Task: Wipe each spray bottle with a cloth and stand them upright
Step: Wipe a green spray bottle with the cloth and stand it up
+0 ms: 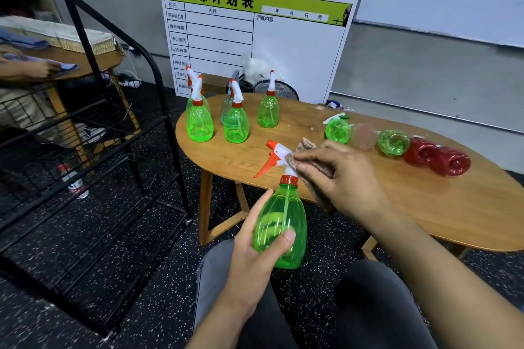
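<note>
My left hand [252, 252] grips a green spray bottle [280, 224] by its body and holds it upright above my lap, in front of the wooden table [425, 207]. My right hand [337, 176] holds a brown cloth [306, 156] pressed against the bottle's white and orange spray head [273, 157]. Several green bottles stand upright at the table's far left, among them one at the left [199, 119], one in the middle [236, 122] and one further right [268, 109]. On their sides at the right lie green [337, 129], pale pink [363, 136], green [393, 142] and red bottles [449, 163].
A black metal rack [93, 150] stands to the left on the speckled floor, with a plastic bottle [74, 181] behind it. A printed board [255, 37] leans on the wall behind the table. Another person's hand [37, 68] rests on a second table at far left.
</note>
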Available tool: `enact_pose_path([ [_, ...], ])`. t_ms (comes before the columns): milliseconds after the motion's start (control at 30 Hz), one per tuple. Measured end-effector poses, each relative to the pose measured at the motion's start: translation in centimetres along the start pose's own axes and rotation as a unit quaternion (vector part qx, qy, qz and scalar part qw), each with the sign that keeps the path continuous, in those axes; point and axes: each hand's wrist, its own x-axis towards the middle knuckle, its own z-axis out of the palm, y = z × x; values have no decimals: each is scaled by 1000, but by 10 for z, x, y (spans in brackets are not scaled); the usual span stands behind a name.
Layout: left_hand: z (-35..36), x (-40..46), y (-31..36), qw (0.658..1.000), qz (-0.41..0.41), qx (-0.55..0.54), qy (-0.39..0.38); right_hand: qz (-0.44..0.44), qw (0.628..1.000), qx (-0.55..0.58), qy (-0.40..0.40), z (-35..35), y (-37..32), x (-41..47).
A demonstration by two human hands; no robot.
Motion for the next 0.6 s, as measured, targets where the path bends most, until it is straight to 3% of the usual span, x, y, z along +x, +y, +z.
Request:
enact_pose_path([
  [67, 1, -1, 0, 1000, 0, 6, -5, 16, 1000, -3, 23, 0, 1, 1],
  [200, -1, -1, 1, 1000, -3, 8, 0, -28, 999, -22, -33, 5, 2, 1],
  [333, 1, -2, 5, 1000, -12, 19, -12, -8, 1000, -21, 19, 2, 0, 8],
  [467, 1, -3, 6, 1000, -14, 22, -15, -56, 997, -30, -34, 7, -4, 6],
  [600, 4, -4, 8, 999, -5, 40, -20, -8, 999, -38, 33, 5, -5, 10],
])
